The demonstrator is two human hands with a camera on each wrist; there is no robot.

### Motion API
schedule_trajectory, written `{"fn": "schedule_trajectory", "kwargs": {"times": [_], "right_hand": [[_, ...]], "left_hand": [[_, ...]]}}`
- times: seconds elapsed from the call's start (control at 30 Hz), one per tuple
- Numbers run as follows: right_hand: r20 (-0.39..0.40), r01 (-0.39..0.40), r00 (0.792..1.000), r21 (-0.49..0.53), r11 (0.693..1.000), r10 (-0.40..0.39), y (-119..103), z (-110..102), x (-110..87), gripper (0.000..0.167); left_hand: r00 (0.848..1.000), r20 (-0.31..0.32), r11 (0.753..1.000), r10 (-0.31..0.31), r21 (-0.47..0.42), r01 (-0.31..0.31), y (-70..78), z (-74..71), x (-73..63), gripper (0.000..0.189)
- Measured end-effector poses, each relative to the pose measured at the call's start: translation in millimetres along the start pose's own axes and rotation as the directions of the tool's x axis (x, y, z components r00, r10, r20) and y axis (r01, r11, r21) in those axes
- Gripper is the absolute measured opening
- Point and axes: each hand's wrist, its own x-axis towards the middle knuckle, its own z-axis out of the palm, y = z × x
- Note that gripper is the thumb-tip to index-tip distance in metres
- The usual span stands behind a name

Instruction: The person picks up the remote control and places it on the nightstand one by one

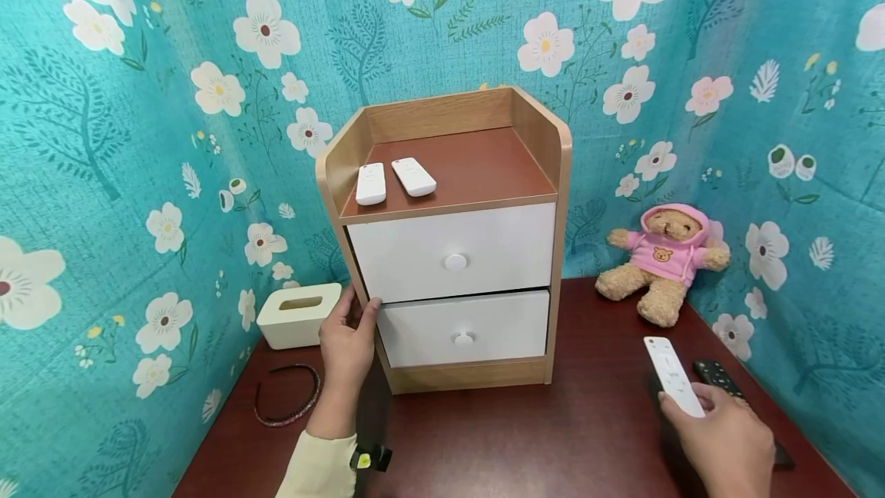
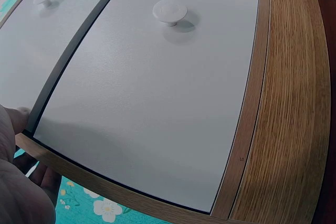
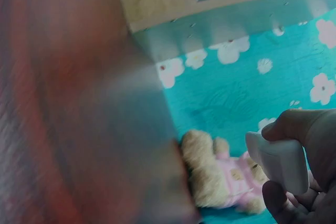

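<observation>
While the left hand grips the left edge of the boxy wood-trimmed cabinet with white drawers, thumb in front and fingers round the side, even, gentle pressure should stop it shifting. Well to the right, above the dark red-brown glossy table, the right hand clamps a slim white plastic remote between thumb and fingers, just left of a long black remote; a light hold clear of the buttons seems best. The held remote's long axis slants, its free end pointing away from the person and leftward.
</observation>
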Motion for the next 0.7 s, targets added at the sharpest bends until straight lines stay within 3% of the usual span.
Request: {"fn": "schedule_trajectory", "kwargs": {"times": [0.2, 0.47, 0.7], "right_hand": [[-0.105, 0.131, 0.987, 0.072, 0.989, -0.123, -19, -13, -13.3, 0.07], [-0.222, 0.195, 0.962, 0.162, 0.967, -0.157, -53, -37, -36.1, 0.063], [-0.315, 0.358, 0.905, 0.204, 0.911, -0.285, -80, -56, -50.8, 0.057]], "left_hand": [[1.0, 0.0, 1.0, -0.018, 0.016, 0.018, 0.7, 0.7, 0.1, 0.049], [1.0, 0.001, 1.0, -0.008, -0.009, 0.008, 1.9, 1.3, 0.6, 0.048], [1.0, 0.001, 1.0, -0.011, -0.005, 0.011, 1.4, 0.6, 0.1, 0.051]]}}
